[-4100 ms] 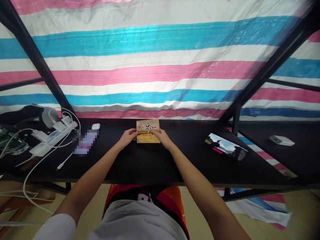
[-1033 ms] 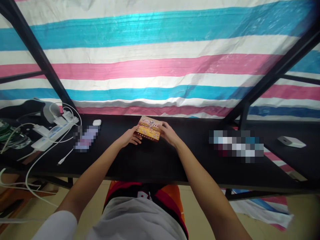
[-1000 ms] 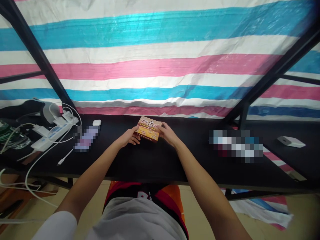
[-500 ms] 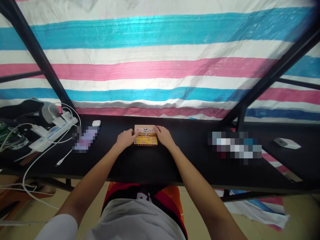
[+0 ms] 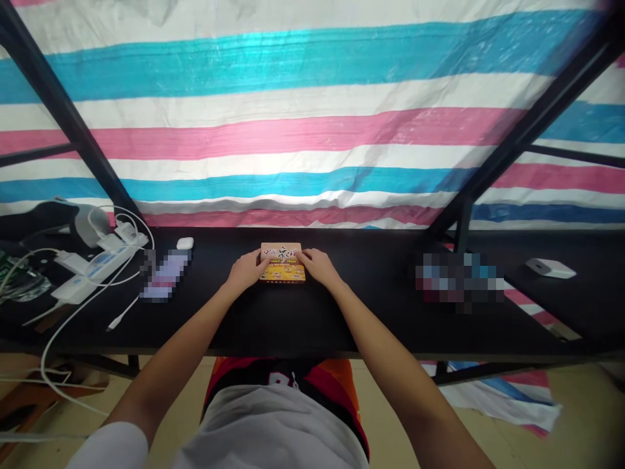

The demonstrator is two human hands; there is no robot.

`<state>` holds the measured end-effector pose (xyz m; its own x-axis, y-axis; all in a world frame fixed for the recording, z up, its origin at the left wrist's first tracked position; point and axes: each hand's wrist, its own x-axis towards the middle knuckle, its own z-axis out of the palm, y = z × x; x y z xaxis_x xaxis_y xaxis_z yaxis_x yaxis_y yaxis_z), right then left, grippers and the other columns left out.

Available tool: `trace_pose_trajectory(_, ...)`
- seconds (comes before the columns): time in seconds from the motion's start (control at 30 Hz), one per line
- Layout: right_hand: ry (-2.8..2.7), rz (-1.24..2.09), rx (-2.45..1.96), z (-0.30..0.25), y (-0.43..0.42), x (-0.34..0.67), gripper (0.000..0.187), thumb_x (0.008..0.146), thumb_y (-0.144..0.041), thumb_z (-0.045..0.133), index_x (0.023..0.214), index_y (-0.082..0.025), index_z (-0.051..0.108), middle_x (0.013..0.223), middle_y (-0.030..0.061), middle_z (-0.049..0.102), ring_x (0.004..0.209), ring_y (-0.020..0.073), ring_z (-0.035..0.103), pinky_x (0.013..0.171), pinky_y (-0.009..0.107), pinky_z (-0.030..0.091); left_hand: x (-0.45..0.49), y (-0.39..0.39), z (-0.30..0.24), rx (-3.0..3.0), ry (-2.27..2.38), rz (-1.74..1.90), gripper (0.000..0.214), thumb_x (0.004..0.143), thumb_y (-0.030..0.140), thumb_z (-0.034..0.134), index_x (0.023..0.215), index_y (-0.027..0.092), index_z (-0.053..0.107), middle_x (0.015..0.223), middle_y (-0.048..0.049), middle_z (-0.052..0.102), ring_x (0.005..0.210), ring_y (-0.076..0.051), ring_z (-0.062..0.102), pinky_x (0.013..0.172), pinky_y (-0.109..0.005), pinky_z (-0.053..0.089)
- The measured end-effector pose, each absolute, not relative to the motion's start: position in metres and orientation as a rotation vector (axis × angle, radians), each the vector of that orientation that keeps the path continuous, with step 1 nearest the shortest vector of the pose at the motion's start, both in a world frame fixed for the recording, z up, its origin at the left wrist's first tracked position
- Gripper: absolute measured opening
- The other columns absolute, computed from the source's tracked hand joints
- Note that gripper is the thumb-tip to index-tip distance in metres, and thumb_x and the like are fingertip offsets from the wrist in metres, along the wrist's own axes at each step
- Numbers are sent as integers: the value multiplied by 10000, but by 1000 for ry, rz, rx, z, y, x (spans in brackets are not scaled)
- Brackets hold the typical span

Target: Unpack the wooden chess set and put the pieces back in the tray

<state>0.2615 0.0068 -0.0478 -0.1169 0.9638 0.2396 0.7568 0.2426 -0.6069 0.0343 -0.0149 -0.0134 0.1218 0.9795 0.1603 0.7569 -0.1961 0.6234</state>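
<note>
A small yellow and tan Chinese chess box (image 5: 283, 268) lies flat on the black table (image 5: 288, 319), its printed lid facing up. My left hand (image 5: 247, 268) grips the box along its left side, thumb over the top near the edge. On the opposite side my right hand (image 5: 319, 266) holds it the same way, with the thumb on the upper right corner. The fingers of both hands curl round the sides and are partly hidden.
To the left are a phone (image 5: 166, 275), a white earbud case (image 5: 185, 243) and a white power strip (image 5: 97, 267) with several cables. A blurred-out item (image 5: 459, 279) and a white charger (image 5: 551, 268) lie to the right. Black frame bars (image 5: 493, 176) slant up beside a striped sheet (image 5: 293, 130).
The view has shifted slightly. My right thumb sits a little further onto the top of the box; both hands stay at its sides.
</note>
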Motion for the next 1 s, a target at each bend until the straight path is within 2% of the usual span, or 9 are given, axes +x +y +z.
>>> trace_pose_trajectory(0.17,-1818,394,-1481,-35,1,260,370,890,-436,435,917,-176,696,856,79,651,827,194,581,777,290,403,33,-18,-6,2089,1693,855,459,857,438,505,1259,223,556,862,-47,660,758,-203,589,677,-284,424)
trace_pose_trajectory(0.33,-1673,461,-1346,-27,-2,263,403,873,-488,445,925,-165,681,897,70,678,820,189,594,762,296,428,32,-20,1,2143,1449,1138,503,886,406,475,1324,159,488,824,-22,600,676,-129,527,668,-253,439)
trace_pose_trajectory(0.47,-1599,587,-1250,-25,-4,266,411,857,-517,463,988,-174,648,876,45,676,802,181,599,751,298,449,31,-19,0,2167,1306,1214,505,892,380,480,1355,181,454,815,-1,560,644,-100,490,652,-234,443)
trace_pose_trajectory(0.57,-1511,659,-1195,-25,-6,266,432,840,-540,482,1060,-188,599,781,12,641,636,146,573,621,274,464,30,-16,-2,2182,1237,1204,514,893,338,482,1386,211,405,867,-4,563,671,-97,495,657,-229,447)
trace_pose_trajectory(0.63,-1451,723,-1148,-25,-6,265,450,830,-553,489,1096,-197,564,704,-16,595,493,115,507,500,252,435,29,-15,-5,2192,1209,1198,535,892,325,484,1402,214,371,935,-19,562,708,-102,506,652,-227,448)
trace_pose_trajectory(0.73,-1330,744,-1072,-22,-4,267,456,827,-561,488,1105,-202,528,653,-36,541,424,103,464,436,245,412,30,-15,-7,2182,1232,1214,556,895,345,482,1413,211,332,1007,-37,548,749,-110,521,664,-235,455)
trace_pose_trajectory(0.8,-1229,695,-1035,-21,-1,272,445,836,-560,468,1101,-204,507,669,-33,534,436,106,477,445,249,421,31,-15,-8,2175,1259,1216,529,909,364,458,1401,205,344,1012,-39,552,771,-116,531,715,-251,462)
trace_pose_trajectory(1.0,-1081,410,-1191,-26,10,296,439,855,-546,425,1137,-210,444,858,20,586,608,142,570,581,286,474,32,-15,-9,2257,1305,1034,362,910,372,443,1181,170,573,937,-37,561,780,-138,557,777,-278,460)
